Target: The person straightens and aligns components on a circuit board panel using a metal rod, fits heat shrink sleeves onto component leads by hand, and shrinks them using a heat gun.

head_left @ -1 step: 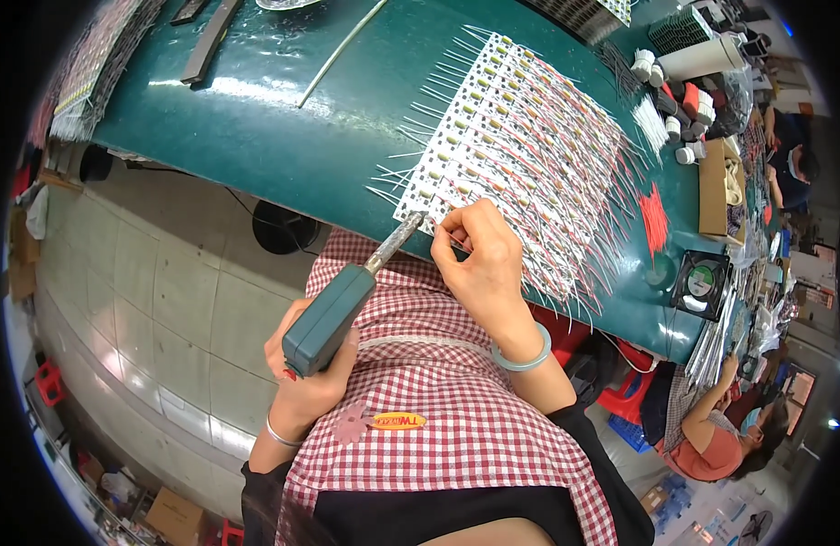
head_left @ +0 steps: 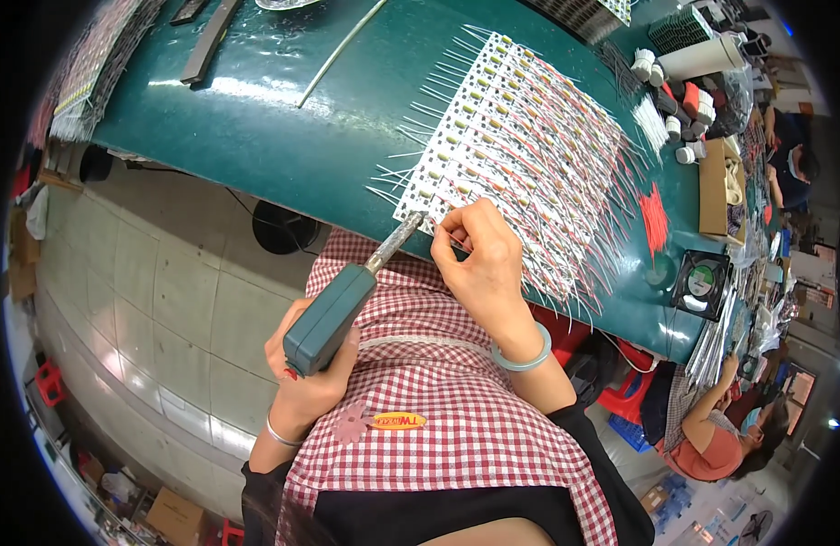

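Observation:
My left hand (head_left: 318,387) is wrapped round the grip of a green soldering gun (head_left: 327,318). Its metal tip reaches up to the near left corner of a white circuit board panel (head_left: 456,127), which lies slanted on the green table. Rows of small yellowish parts cover the panel, and many white and red wires (head_left: 566,182) fan out from it to the right. Just right of the tip, my right hand (head_left: 485,259) pinches what looks like a thin wire at the panel's near edge. The fingers hide most of that wire.
A cable (head_left: 343,53) and a dark bar (head_left: 209,44) lie on the green table (head_left: 247,136). Red wires (head_left: 653,220), a small fan (head_left: 702,284) and a cardboard box (head_left: 713,196) are at the right. Another person (head_left: 725,437) sits at the lower right.

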Motion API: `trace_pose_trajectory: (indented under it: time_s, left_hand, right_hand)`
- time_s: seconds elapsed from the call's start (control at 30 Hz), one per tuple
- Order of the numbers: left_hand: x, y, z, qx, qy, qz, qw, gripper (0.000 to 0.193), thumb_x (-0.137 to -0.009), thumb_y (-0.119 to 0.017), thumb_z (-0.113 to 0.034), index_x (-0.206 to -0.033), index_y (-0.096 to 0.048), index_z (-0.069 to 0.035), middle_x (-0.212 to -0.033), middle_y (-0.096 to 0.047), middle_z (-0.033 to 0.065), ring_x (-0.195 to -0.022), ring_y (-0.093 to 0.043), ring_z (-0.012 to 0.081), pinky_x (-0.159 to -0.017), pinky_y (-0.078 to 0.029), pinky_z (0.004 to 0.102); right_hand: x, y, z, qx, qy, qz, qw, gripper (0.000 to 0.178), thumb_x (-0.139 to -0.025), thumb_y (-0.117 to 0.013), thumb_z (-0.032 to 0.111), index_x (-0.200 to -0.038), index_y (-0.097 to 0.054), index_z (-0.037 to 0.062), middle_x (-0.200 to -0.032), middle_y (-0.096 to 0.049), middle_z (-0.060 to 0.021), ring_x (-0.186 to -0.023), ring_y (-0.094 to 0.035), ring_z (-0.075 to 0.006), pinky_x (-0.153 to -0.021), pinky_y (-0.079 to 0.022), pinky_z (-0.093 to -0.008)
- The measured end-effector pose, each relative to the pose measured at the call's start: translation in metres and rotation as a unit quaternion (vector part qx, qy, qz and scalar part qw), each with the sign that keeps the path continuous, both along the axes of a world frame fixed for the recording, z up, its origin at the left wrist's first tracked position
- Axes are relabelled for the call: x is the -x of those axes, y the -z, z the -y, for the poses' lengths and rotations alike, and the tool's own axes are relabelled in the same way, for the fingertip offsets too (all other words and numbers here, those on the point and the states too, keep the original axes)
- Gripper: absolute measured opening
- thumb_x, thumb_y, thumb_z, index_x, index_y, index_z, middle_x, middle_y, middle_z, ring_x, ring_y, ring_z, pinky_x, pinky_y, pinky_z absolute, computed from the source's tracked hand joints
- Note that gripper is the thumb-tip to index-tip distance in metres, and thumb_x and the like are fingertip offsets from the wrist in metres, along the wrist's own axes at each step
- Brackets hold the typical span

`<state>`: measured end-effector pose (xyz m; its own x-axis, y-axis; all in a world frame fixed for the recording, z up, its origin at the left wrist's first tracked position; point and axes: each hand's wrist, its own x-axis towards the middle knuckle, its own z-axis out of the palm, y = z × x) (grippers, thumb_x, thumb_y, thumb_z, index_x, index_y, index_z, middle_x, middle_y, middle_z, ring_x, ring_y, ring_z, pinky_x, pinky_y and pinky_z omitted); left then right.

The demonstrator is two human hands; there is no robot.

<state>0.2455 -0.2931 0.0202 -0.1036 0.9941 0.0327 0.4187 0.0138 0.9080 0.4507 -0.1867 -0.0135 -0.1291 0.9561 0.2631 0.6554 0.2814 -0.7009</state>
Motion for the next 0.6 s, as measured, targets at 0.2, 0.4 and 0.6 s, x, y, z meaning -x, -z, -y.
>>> trace_pose_trajectory:
  time_s: [0.2, 0.4, 0.6]
  left_hand:
    - [-0.0005, 0.0027, -0.0015, -0.017, 0.012, -0.015, 1.000, 0.018, -0.073, -0.072, 0.007, -0.090, -0.067, 0.005, -0.088, -0.065, 0.0132, -0.071, -0.064, 0.0209, -0.061, -0.050, 0.0296]
    - [0.0008, 0.0055, 0.0002, -0.027, 0.020, -0.028, 0.999, 0.019, -0.071, -0.072, 0.007, -0.089, -0.068, 0.005, -0.084, -0.064, 0.0130, -0.069, -0.063, 0.0218, -0.059, -0.049, 0.0299]
    - [0.0047, 0.0062, 0.0058, -0.023, 0.005, -0.015, 1.000, 0.019, -0.071, -0.073, 0.006, -0.089, -0.068, 0.006, -0.085, -0.065, 0.0141, -0.068, -0.064, 0.0231, -0.059, -0.050, 0.0300]
  right_hand:
    - [0.0008, -0.0003, -0.0008, 0.007, 0.005, 0.007, 1.000, 0.016, -0.074, -0.073, 0.000, -0.078, -0.058, 0.0043, -0.076, -0.057, -0.0084, -0.064, -0.059, -0.0261, -0.055, -0.048, -0.0371]
    - [0.0016, -0.0013, -0.0018, 0.001, 0.004, 0.014, 1.000, 0.016, -0.074, -0.072, 0.000, -0.077, -0.057, 0.0039, -0.075, -0.056, -0.0096, -0.066, -0.059, -0.0285, -0.056, -0.048, -0.0392]
    - [0.0015, -0.0009, -0.0017, 0.008, 0.006, 0.013, 1.000, 0.016, -0.074, -0.072, 0.000, -0.077, -0.057, 0.0035, -0.076, -0.056, -0.0102, -0.066, -0.059, -0.0292, -0.057, -0.048, -0.0402]
